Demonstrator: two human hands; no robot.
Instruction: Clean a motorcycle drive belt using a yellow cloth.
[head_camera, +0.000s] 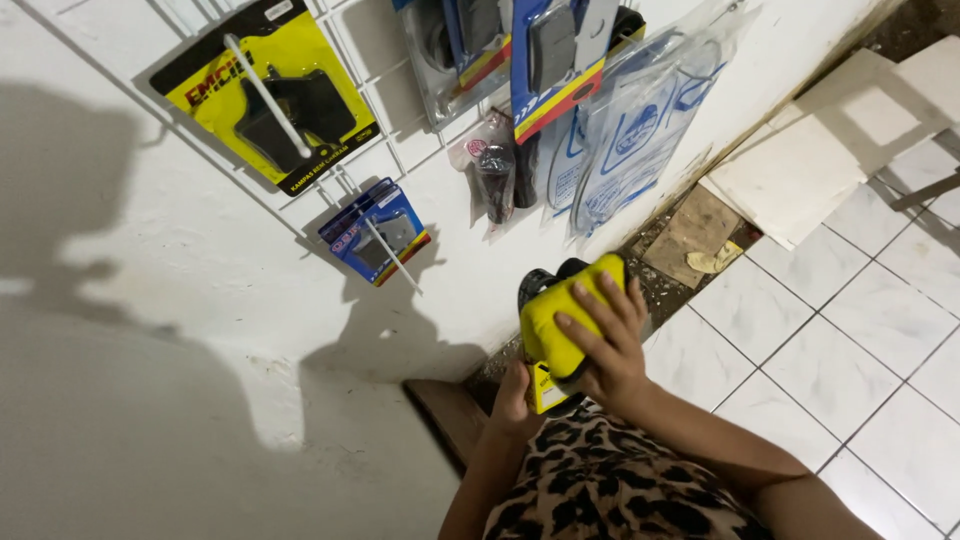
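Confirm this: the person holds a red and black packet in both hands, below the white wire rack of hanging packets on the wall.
Not quite. The head view shows the packet is yellow and black, not red. Both the left hand and right hand hold it, below the wire rack.

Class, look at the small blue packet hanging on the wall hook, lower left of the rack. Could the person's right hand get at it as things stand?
Probably not straight away: the right hand is wrapped over a yellow packet that the left hand also holds. The path up to the blue packet looks unobstructed, though.

I see carded packs (270, 95) and clear bags (630, 130) on wall hooks; loose tiles (800, 170) lean below on a tiled floor (850, 360)
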